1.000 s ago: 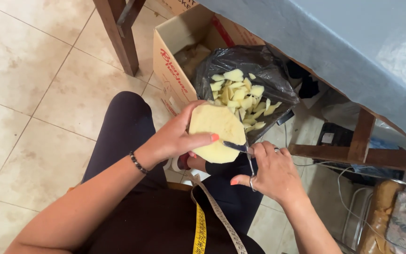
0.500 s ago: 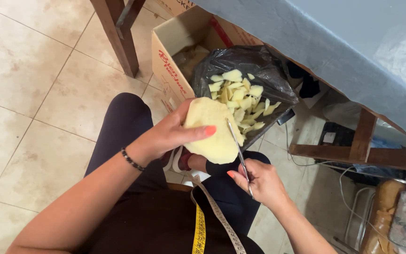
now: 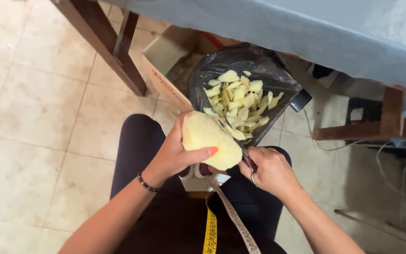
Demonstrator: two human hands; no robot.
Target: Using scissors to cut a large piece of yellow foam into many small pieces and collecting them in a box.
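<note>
We note the left hand (image 3: 177, 153) cupped around a large pale peeled vegetable (image 3: 210, 140), thumb across its near face, fingers wrapped behind and clamped on it, wrist bent inward above the lap. The right hand (image 3: 269, 170) is fisted on a knife (image 3: 235, 141), fingers closed round the handle; the blade seems to lie against the vegetable's right edge, though the contact is hard to see. Just beyond, a black bag (image 3: 222, 66) holds pale peelings (image 3: 238, 94).
</note>
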